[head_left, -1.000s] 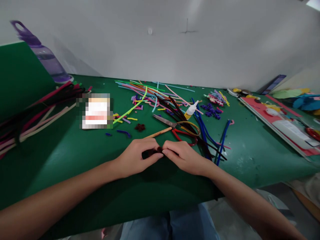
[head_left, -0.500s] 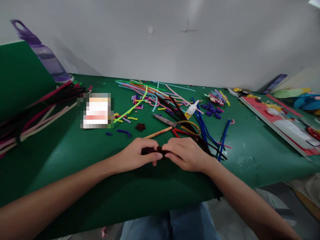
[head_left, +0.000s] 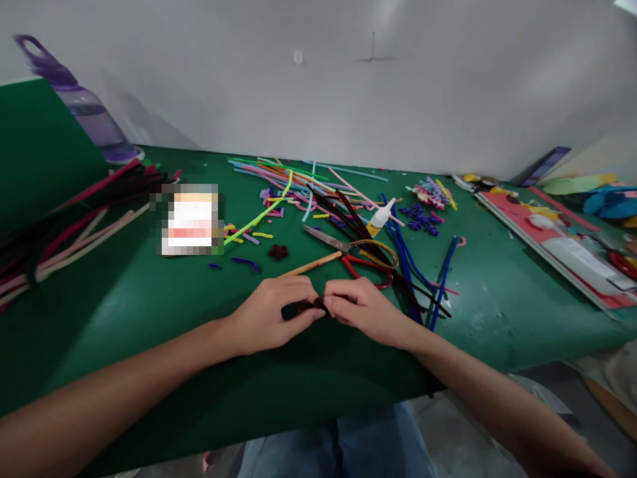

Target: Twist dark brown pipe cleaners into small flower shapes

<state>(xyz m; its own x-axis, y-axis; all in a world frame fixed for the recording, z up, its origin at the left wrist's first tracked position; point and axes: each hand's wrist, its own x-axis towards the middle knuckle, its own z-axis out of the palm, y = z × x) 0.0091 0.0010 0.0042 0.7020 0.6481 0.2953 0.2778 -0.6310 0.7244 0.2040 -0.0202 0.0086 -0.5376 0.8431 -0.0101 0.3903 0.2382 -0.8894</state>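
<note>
My left hand (head_left: 271,312) and my right hand (head_left: 363,309) meet near the front of the green table (head_left: 149,318), fingers pinched together on a short dark maroon pipe cleaner piece (head_left: 301,307) held between them. Just beyond my hands lie a wooden stick (head_left: 311,265) and scissors (head_left: 355,249) with yellow and red handles. A small dark maroon flower shape (head_left: 279,252) rests on the table behind my left hand.
A heap of coloured pipe cleaners (head_left: 298,186) covers the table's middle, with a small glue bottle (head_left: 381,217) and purple and pink flower shapes (head_left: 423,209). A purple bottle (head_left: 84,109) and a pipe cleaner bundle (head_left: 74,219) are at left; craft boards (head_left: 557,239) at right.
Both hands keep working the dark piece, fingers shifting slightly; they have stayed in the same spot. Nothing else on the table has moved.
</note>
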